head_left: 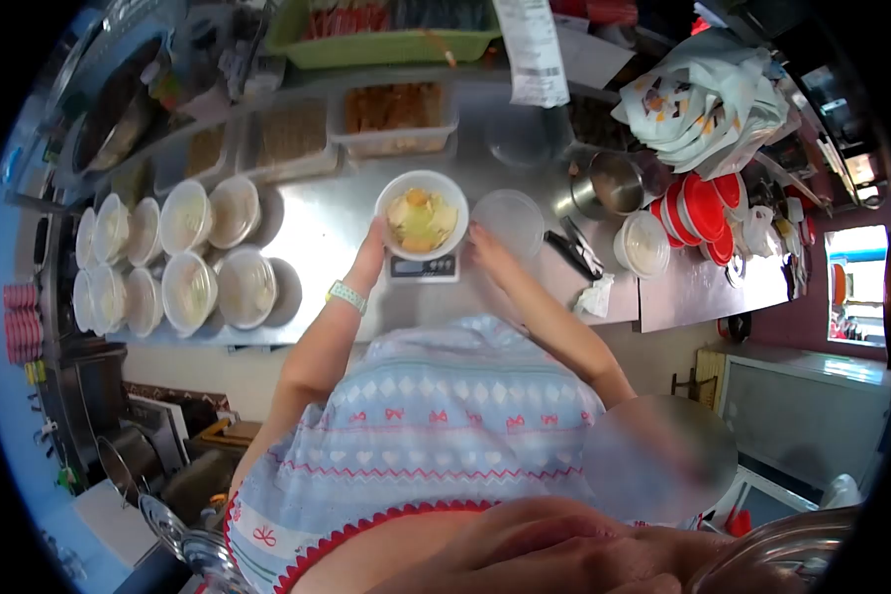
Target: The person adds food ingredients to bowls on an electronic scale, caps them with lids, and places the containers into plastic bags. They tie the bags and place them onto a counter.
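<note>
A round white bowl (423, 215) holds pale pieces with yellow and orange parts. It stands on a small digital scale (425, 268), whose display shows at the front. My left hand (369, 255), with a pale watch on the wrist, grips the bowl's left side; some of its fingers are hidden by the bowl. To the right of the bowl, my right hand (488, 251) is apart from it, fingers loosely extended and seemingly empty. That hand lies by the left edge of a clear round lid (511, 224) on the counter.
Several filled, covered bowls (187, 218) stand stacked at left. Food tubs (394, 114) line the back below a green basket (386, 49). At right are black-handled scissors (576, 249), a metal pot (608, 186), a white tub (643, 246), red lids (701, 210) and plastic bags (703, 99).
</note>
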`<state>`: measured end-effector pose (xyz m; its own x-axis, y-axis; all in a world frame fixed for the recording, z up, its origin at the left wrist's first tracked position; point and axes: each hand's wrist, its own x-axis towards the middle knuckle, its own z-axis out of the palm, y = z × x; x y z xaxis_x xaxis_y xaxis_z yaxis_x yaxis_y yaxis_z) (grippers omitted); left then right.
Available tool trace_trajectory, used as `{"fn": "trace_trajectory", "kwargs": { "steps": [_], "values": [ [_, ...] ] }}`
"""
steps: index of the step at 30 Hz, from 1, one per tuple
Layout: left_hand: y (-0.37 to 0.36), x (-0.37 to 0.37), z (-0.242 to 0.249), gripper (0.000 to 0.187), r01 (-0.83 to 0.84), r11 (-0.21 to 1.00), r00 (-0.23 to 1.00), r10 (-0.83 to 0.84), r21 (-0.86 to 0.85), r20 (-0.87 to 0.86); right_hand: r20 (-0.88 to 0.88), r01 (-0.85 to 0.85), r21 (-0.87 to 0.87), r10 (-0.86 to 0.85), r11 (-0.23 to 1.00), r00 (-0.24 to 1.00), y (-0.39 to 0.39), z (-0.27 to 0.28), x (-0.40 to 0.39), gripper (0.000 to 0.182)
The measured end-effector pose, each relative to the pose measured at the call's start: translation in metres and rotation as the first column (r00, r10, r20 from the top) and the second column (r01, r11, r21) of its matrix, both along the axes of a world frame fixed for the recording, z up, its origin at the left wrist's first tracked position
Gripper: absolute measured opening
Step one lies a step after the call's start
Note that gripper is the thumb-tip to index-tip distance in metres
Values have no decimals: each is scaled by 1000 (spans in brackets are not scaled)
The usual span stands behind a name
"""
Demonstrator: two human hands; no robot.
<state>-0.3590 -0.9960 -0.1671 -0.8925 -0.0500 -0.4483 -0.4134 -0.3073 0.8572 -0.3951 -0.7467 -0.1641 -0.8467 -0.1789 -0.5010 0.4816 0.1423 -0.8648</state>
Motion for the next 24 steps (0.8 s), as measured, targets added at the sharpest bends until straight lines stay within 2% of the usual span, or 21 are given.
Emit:
{"fn": "trace_trajectory", "kwargs": {
  "steps": [1,3,7,8,9,10,11,13,14,15,17,19,21,23,24],
  "values": [
    [4,8,3,64,12,1000,1000,-12,-24,29,32,-13,7,13,1000,999,-3,-12,-7,51],
    [3,22,-24,64,35,993,996,-44,-110,-84,-44,-269,84,273,960,961,-9,-53,-10,59],
    [-3,43,-36,63,-59,975,997,48,-212,-58,15,-342,73,341,937,940,-21,-16,-14,59],
    [-6,47,-30,62,-36,982,999,40,-188,17,-187,-211,203,250,956,950,-24,-15,-19,53],
    [-10,44,-26,62,-15,987,996,29,-162,83,-399,-51,300,174,953,900,-29,-13,-30,47],
    [-16,41,-47,60,12,956,1000,-7,-293,17,-585,39,353,188,935,789,-35,3,-49,38],
    [-20,38,-42,60,14,956,1000,-10,-292,14,-736,139,384,211,913,643,-43,29,-68,29],
    [-27,31,-22,60,191,936,980,-165,-296,109,-828,113,297,197,948,525,-67,74,-107,23],
    [-31,26,-36,60,188,939,981,-167,-289,97,-817,55,423,354,904,456,-77,77,-133,26],
    [-24,24,-38,58,52,991,999,-53,-127,-2,-778,16,548,503,836,376,-86,82,-165,28],
    [-15,17,2,55,-5,997,1000,5,78,-5,-623,23,714,621,699,475,-115,66,-216,29],
    [-22,17,-3,54,21,995,1000,-22,99,9,-590,26,741,631,671,504,-136,31,-268,29],
    [-35,20,-1,51,46,995,997,-51,86,60,-528,19,790,665,613,529,-152,32,-286,29],
    [-38,27,9,47,-12,1000,1000,11,6,16,-495,8,813,684,582,536,-161,33,-300,30],
    [-45,31,-3,44,-30,999,997,27,44,70,-486,6,820,689,573,537,-163,32,-304,30]
  ]
}}
